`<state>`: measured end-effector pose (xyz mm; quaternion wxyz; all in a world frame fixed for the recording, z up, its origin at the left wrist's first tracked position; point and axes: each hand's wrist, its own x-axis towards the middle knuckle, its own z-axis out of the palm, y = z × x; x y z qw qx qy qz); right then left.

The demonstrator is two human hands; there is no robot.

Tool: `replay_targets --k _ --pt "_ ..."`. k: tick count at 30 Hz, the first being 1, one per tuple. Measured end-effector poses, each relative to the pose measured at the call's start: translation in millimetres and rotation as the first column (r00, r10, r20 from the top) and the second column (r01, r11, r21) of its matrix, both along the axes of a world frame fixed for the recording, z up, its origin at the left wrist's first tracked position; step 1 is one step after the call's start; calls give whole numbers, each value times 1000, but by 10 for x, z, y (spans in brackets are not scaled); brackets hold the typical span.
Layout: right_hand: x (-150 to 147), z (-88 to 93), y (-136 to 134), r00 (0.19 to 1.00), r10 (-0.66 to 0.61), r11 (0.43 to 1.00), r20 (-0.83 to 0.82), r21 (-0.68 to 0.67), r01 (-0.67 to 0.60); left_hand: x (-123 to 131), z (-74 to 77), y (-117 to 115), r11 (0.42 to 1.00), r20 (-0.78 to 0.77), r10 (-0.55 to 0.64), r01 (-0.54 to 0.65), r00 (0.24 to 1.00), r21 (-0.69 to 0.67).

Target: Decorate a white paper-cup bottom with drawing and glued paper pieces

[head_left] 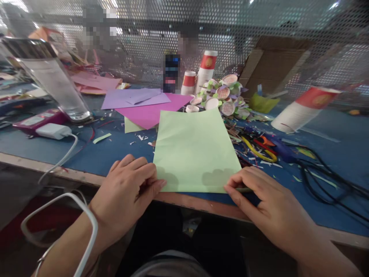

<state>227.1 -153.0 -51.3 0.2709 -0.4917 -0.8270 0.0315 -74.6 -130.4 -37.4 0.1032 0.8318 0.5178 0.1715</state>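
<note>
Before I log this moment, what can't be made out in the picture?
In the head view:
Blue tabletop under the green sheet: covered by the sheet.
Palms of the left hand and right hand: hidden by the hands themselves.
White cable: cut off by the bottom edge.
Dark upright object: blurred by pixelation.
Print on the paper cups: too small to read.

On my feed, the square sheet (196,150) lies at the near edge of the table (17,142), between the left hand (129,181) and the right hand (262,200). Behind it I see loose papers (123,98) leftward and cup stacks (206,71) beyond a heap of discs (227,107); far left, a bottle (62,84) behind a charger (53,130); right, cables (309,169).
</note>
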Motion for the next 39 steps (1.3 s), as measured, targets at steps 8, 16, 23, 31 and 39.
replay_targets --k 8,16,23,31,39 --pt "-5 9 -8 1000 -6 1000 0 -7 6 -5 -158 -32 985 34 7 -12 999 171" --pt "32 24 -6 999 -37 999 -19 -13 37 32 -192 -36 947 -41 -173 177 984 268" --pt "102 25 -9 999 -50 998 -9 -46 50 50 -156 16 913 -148 -308 335 940 233" --pt "113 -22 -31 997 -52 997 49 65 48 104 -103 -55 917 -151 -281 311 948 249" --pt "63 -60 -64 996 -58 980 61 196 45 348 78 -252 872 -285 -269 358 920 333"
